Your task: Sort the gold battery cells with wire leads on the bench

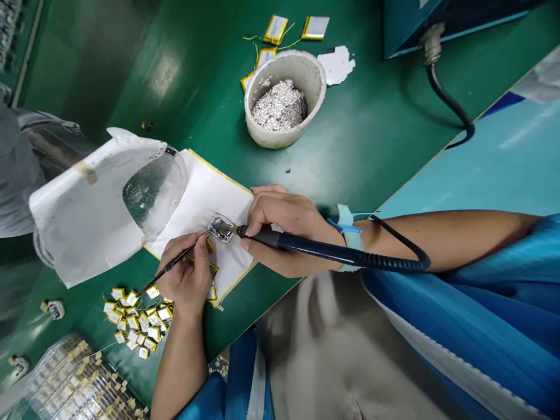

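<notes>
Green tabletop carries a white paper sheet half under a curved clear shield, prob. to catch spatter. From my end, right grip is narrow, pen-style on a black soldering iron, tip pressed on a shiny metal piece mid-sheet. Left grip pinches a thin black pick just beside it. Yellow-edged pouch cells heaped near left, within reach; rough stone pot of silver scrap far.

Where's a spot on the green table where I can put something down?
The bare green table between the white pot and the teal machine has room, next to the black cable. It's crowded near the left hand and its thin black tool, the right hand and its soldering iron, and the pile of yellow-edged pouch batteries.
</notes>
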Action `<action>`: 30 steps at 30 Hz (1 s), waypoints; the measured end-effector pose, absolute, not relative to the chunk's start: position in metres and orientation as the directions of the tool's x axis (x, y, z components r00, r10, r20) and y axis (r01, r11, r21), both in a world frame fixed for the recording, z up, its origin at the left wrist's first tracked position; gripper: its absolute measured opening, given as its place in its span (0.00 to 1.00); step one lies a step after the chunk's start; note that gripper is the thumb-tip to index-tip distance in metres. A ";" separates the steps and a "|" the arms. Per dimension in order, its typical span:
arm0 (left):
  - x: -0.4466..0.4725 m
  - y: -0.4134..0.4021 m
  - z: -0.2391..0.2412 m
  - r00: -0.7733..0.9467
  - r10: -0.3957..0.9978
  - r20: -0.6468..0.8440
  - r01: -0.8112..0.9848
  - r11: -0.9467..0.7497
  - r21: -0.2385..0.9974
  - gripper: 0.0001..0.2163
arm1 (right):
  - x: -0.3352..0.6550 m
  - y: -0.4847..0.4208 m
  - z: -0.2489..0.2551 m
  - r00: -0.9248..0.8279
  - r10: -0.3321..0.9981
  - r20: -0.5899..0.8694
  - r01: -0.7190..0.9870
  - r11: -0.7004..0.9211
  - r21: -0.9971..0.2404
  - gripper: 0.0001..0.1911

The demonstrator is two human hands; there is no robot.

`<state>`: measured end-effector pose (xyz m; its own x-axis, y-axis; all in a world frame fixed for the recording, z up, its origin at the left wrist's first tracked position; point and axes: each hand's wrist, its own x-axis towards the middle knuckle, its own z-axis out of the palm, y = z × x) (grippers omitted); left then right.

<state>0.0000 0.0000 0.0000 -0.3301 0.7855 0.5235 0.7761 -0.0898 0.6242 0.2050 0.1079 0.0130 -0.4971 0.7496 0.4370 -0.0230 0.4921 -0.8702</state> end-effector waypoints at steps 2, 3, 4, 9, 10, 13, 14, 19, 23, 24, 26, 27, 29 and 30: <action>0.001 0.001 0.002 -0.299 0.798 0.524 0.777 -0.115 0.618 0.05 | 0.205 0.108 0.013 -0.501 0.748 0.436 -0.020 0.494 -0.869 0.07; 0.001 0.001 0.003 -0.299 0.800 0.521 0.785 -0.105 0.611 0.05 | 0.205 0.107 0.013 -0.499 0.748 0.437 -0.016 0.496 -0.868 0.07; 0.001 0.002 0.004 -0.300 0.801 0.518 0.795 -0.089 0.600 0.05 | 0.205 0.107 0.013 -0.499 0.748 0.437 -0.012 0.498 -0.867 0.07; 0.001 0.002 0.003 -0.302 0.800 0.518 0.797 -0.087 0.597 0.07 | 0.204 0.106 0.013 -0.506 0.745 0.436 0.008 0.510 -0.860 0.07; 0.001 0.002 0.003 -0.302 0.798 0.521 0.789 -0.097 0.607 0.08 | 0.204 0.106 0.013 -0.507 0.743 0.436 0.008 0.510 -0.860 0.07; 0.001 0.003 0.003 -0.304 0.792 0.530 0.782 -0.111 0.614 0.08 | 0.203 0.106 0.013 -0.511 0.742 0.434 0.008 0.508 -0.861 0.07; 0.001 0.003 0.003 -0.305 0.790 0.532 0.783 -0.110 0.612 0.08 | 0.203 0.106 0.013 -0.511 0.742 0.433 0.008 0.508 -0.861 0.07; 0.001 0.003 0.005 -0.293 0.792 0.536 0.812 -0.090 0.577 0.07 | 0.202 0.106 0.013 -0.515 0.740 0.432 0.022 0.515 -0.857 0.08; 0.003 0.003 0.005 -0.301 0.796 0.525 0.826 -0.057 0.560 0.06 | 0.204 0.108 0.014 -0.492 0.750 0.443 -0.008 0.504 -0.863 0.09; 0.003 0.003 0.005 -0.307 0.796 0.522 0.828 -0.047 0.559 0.05 | 0.205 0.108 0.015 -0.472 0.759 0.448 -0.019 0.499 -0.866 0.09; 0.004 0.002 0.005 -0.316 0.796 0.516 0.829 -0.032 0.558 0.05 | 0.207 0.109 0.015 -0.425 0.785 0.451 -0.025 0.488 -0.872 0.10; 0.003 0.002 0.005 -0.317 0.799 0.510 0.825 -0.032 0.564 0.05 | 0.208 0.110 0.015 -0.406 0.797 0.448 -0.019 0.482 -0.876 0.10; -0.001 -0.001 0.008 -0.295 0.797 0.527 0.819 -0.073 0.569 0.04 | 0.209 0.110 0.014 -0.378 0.814 0.441 -0.002 0.476 -0.879 0.10; -0.003 -0.003 0.011 -0.276 0.784 0.556 0.824 -0.106 0.557 0.04 | 0.210 0.111 0.014 -0.370 0.814 0.447 0.001 0.482 -0.876 0.10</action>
<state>-0.0027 -0.0027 0.0113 -0.2756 0.7841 0.5561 0.8236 -0.1058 0.5572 0.2096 0.1107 0.0135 -0.3702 0.8141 0.4475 0.0011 0.4821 -0.8761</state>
